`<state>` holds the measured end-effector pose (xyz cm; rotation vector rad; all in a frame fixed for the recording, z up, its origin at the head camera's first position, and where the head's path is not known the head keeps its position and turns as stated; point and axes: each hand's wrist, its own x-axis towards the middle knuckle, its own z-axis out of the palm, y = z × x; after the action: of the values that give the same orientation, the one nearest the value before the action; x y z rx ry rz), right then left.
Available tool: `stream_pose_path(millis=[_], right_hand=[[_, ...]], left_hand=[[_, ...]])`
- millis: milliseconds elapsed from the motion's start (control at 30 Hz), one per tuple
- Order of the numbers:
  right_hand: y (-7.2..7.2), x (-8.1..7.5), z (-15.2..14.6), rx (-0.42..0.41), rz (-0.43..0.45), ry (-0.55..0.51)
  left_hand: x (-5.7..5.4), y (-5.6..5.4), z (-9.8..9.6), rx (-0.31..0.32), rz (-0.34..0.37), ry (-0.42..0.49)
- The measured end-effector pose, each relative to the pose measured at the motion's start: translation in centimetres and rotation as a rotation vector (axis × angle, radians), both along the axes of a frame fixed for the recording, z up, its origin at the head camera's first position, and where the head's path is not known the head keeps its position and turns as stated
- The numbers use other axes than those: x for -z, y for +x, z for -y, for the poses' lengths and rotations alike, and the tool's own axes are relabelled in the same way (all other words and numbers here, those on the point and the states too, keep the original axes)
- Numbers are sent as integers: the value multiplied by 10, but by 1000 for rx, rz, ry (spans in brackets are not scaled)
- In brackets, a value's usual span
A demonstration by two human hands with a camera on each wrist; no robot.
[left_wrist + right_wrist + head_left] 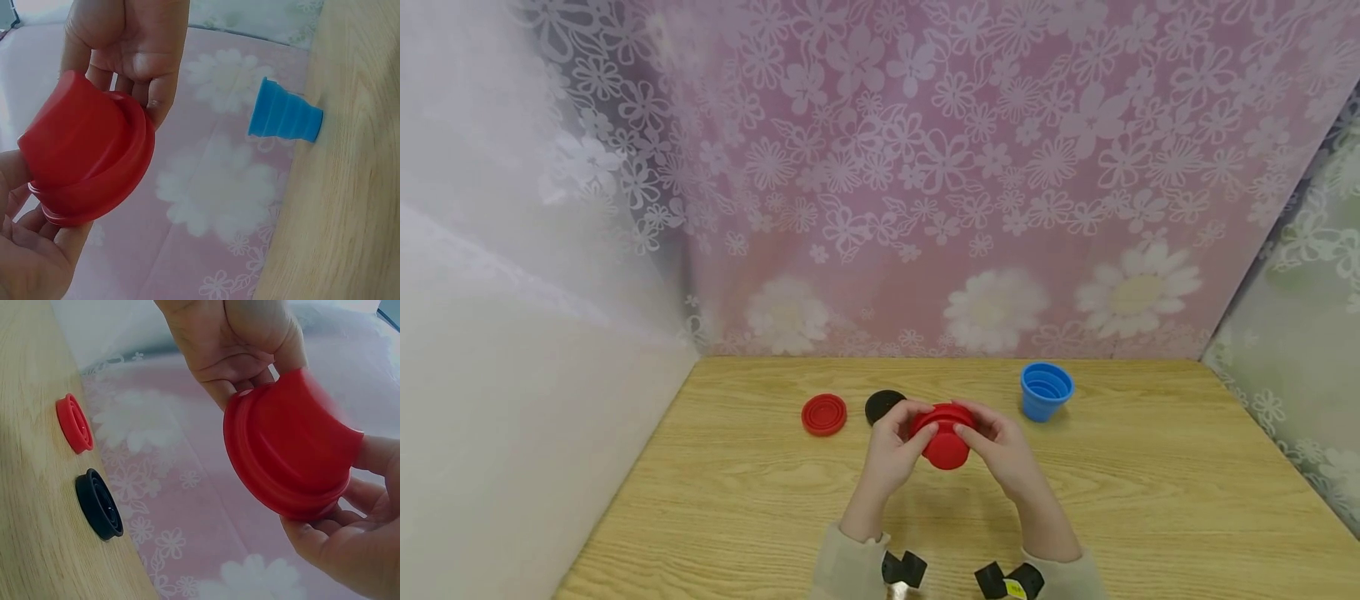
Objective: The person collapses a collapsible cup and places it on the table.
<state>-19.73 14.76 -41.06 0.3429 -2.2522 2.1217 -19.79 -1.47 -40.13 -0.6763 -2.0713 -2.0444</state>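
Note:
A red collapsible cup is held between both hands above the table, its base turned toward me. The wider, folded rim part faces away, and the base stands out from it. My left hand grips one side, thumb on the cup wall and fingers at the rim. On the opposite side my right hand holds it the same way. Both wrist views show the cup's smooth wall and stepped rim between the thumbs and curled fingers. The cup's inside is hidden.
Behind the left hand lies a black collapsed cup, partly covered in the head view. A flat red collapsed cup lies left of it. An expanded blue cup stands upright at the back right of the wooden table. Flowered curtains surround the table.

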Motion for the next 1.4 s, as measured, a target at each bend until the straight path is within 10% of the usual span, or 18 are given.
stream_pose_path(millis=[533, 933, 1400], right_hand=[[-3, 0, 9, 96, 17, 38], [-4, 0, -8, -150, -62, 7], [-2, -1, -7, -77, 18, 25]], left_hand=[[2, -2, -1, -105, 7, -41], [0, -6, 5, -101, 46, -41], [1, -5, 3, -88, 49, -38]])
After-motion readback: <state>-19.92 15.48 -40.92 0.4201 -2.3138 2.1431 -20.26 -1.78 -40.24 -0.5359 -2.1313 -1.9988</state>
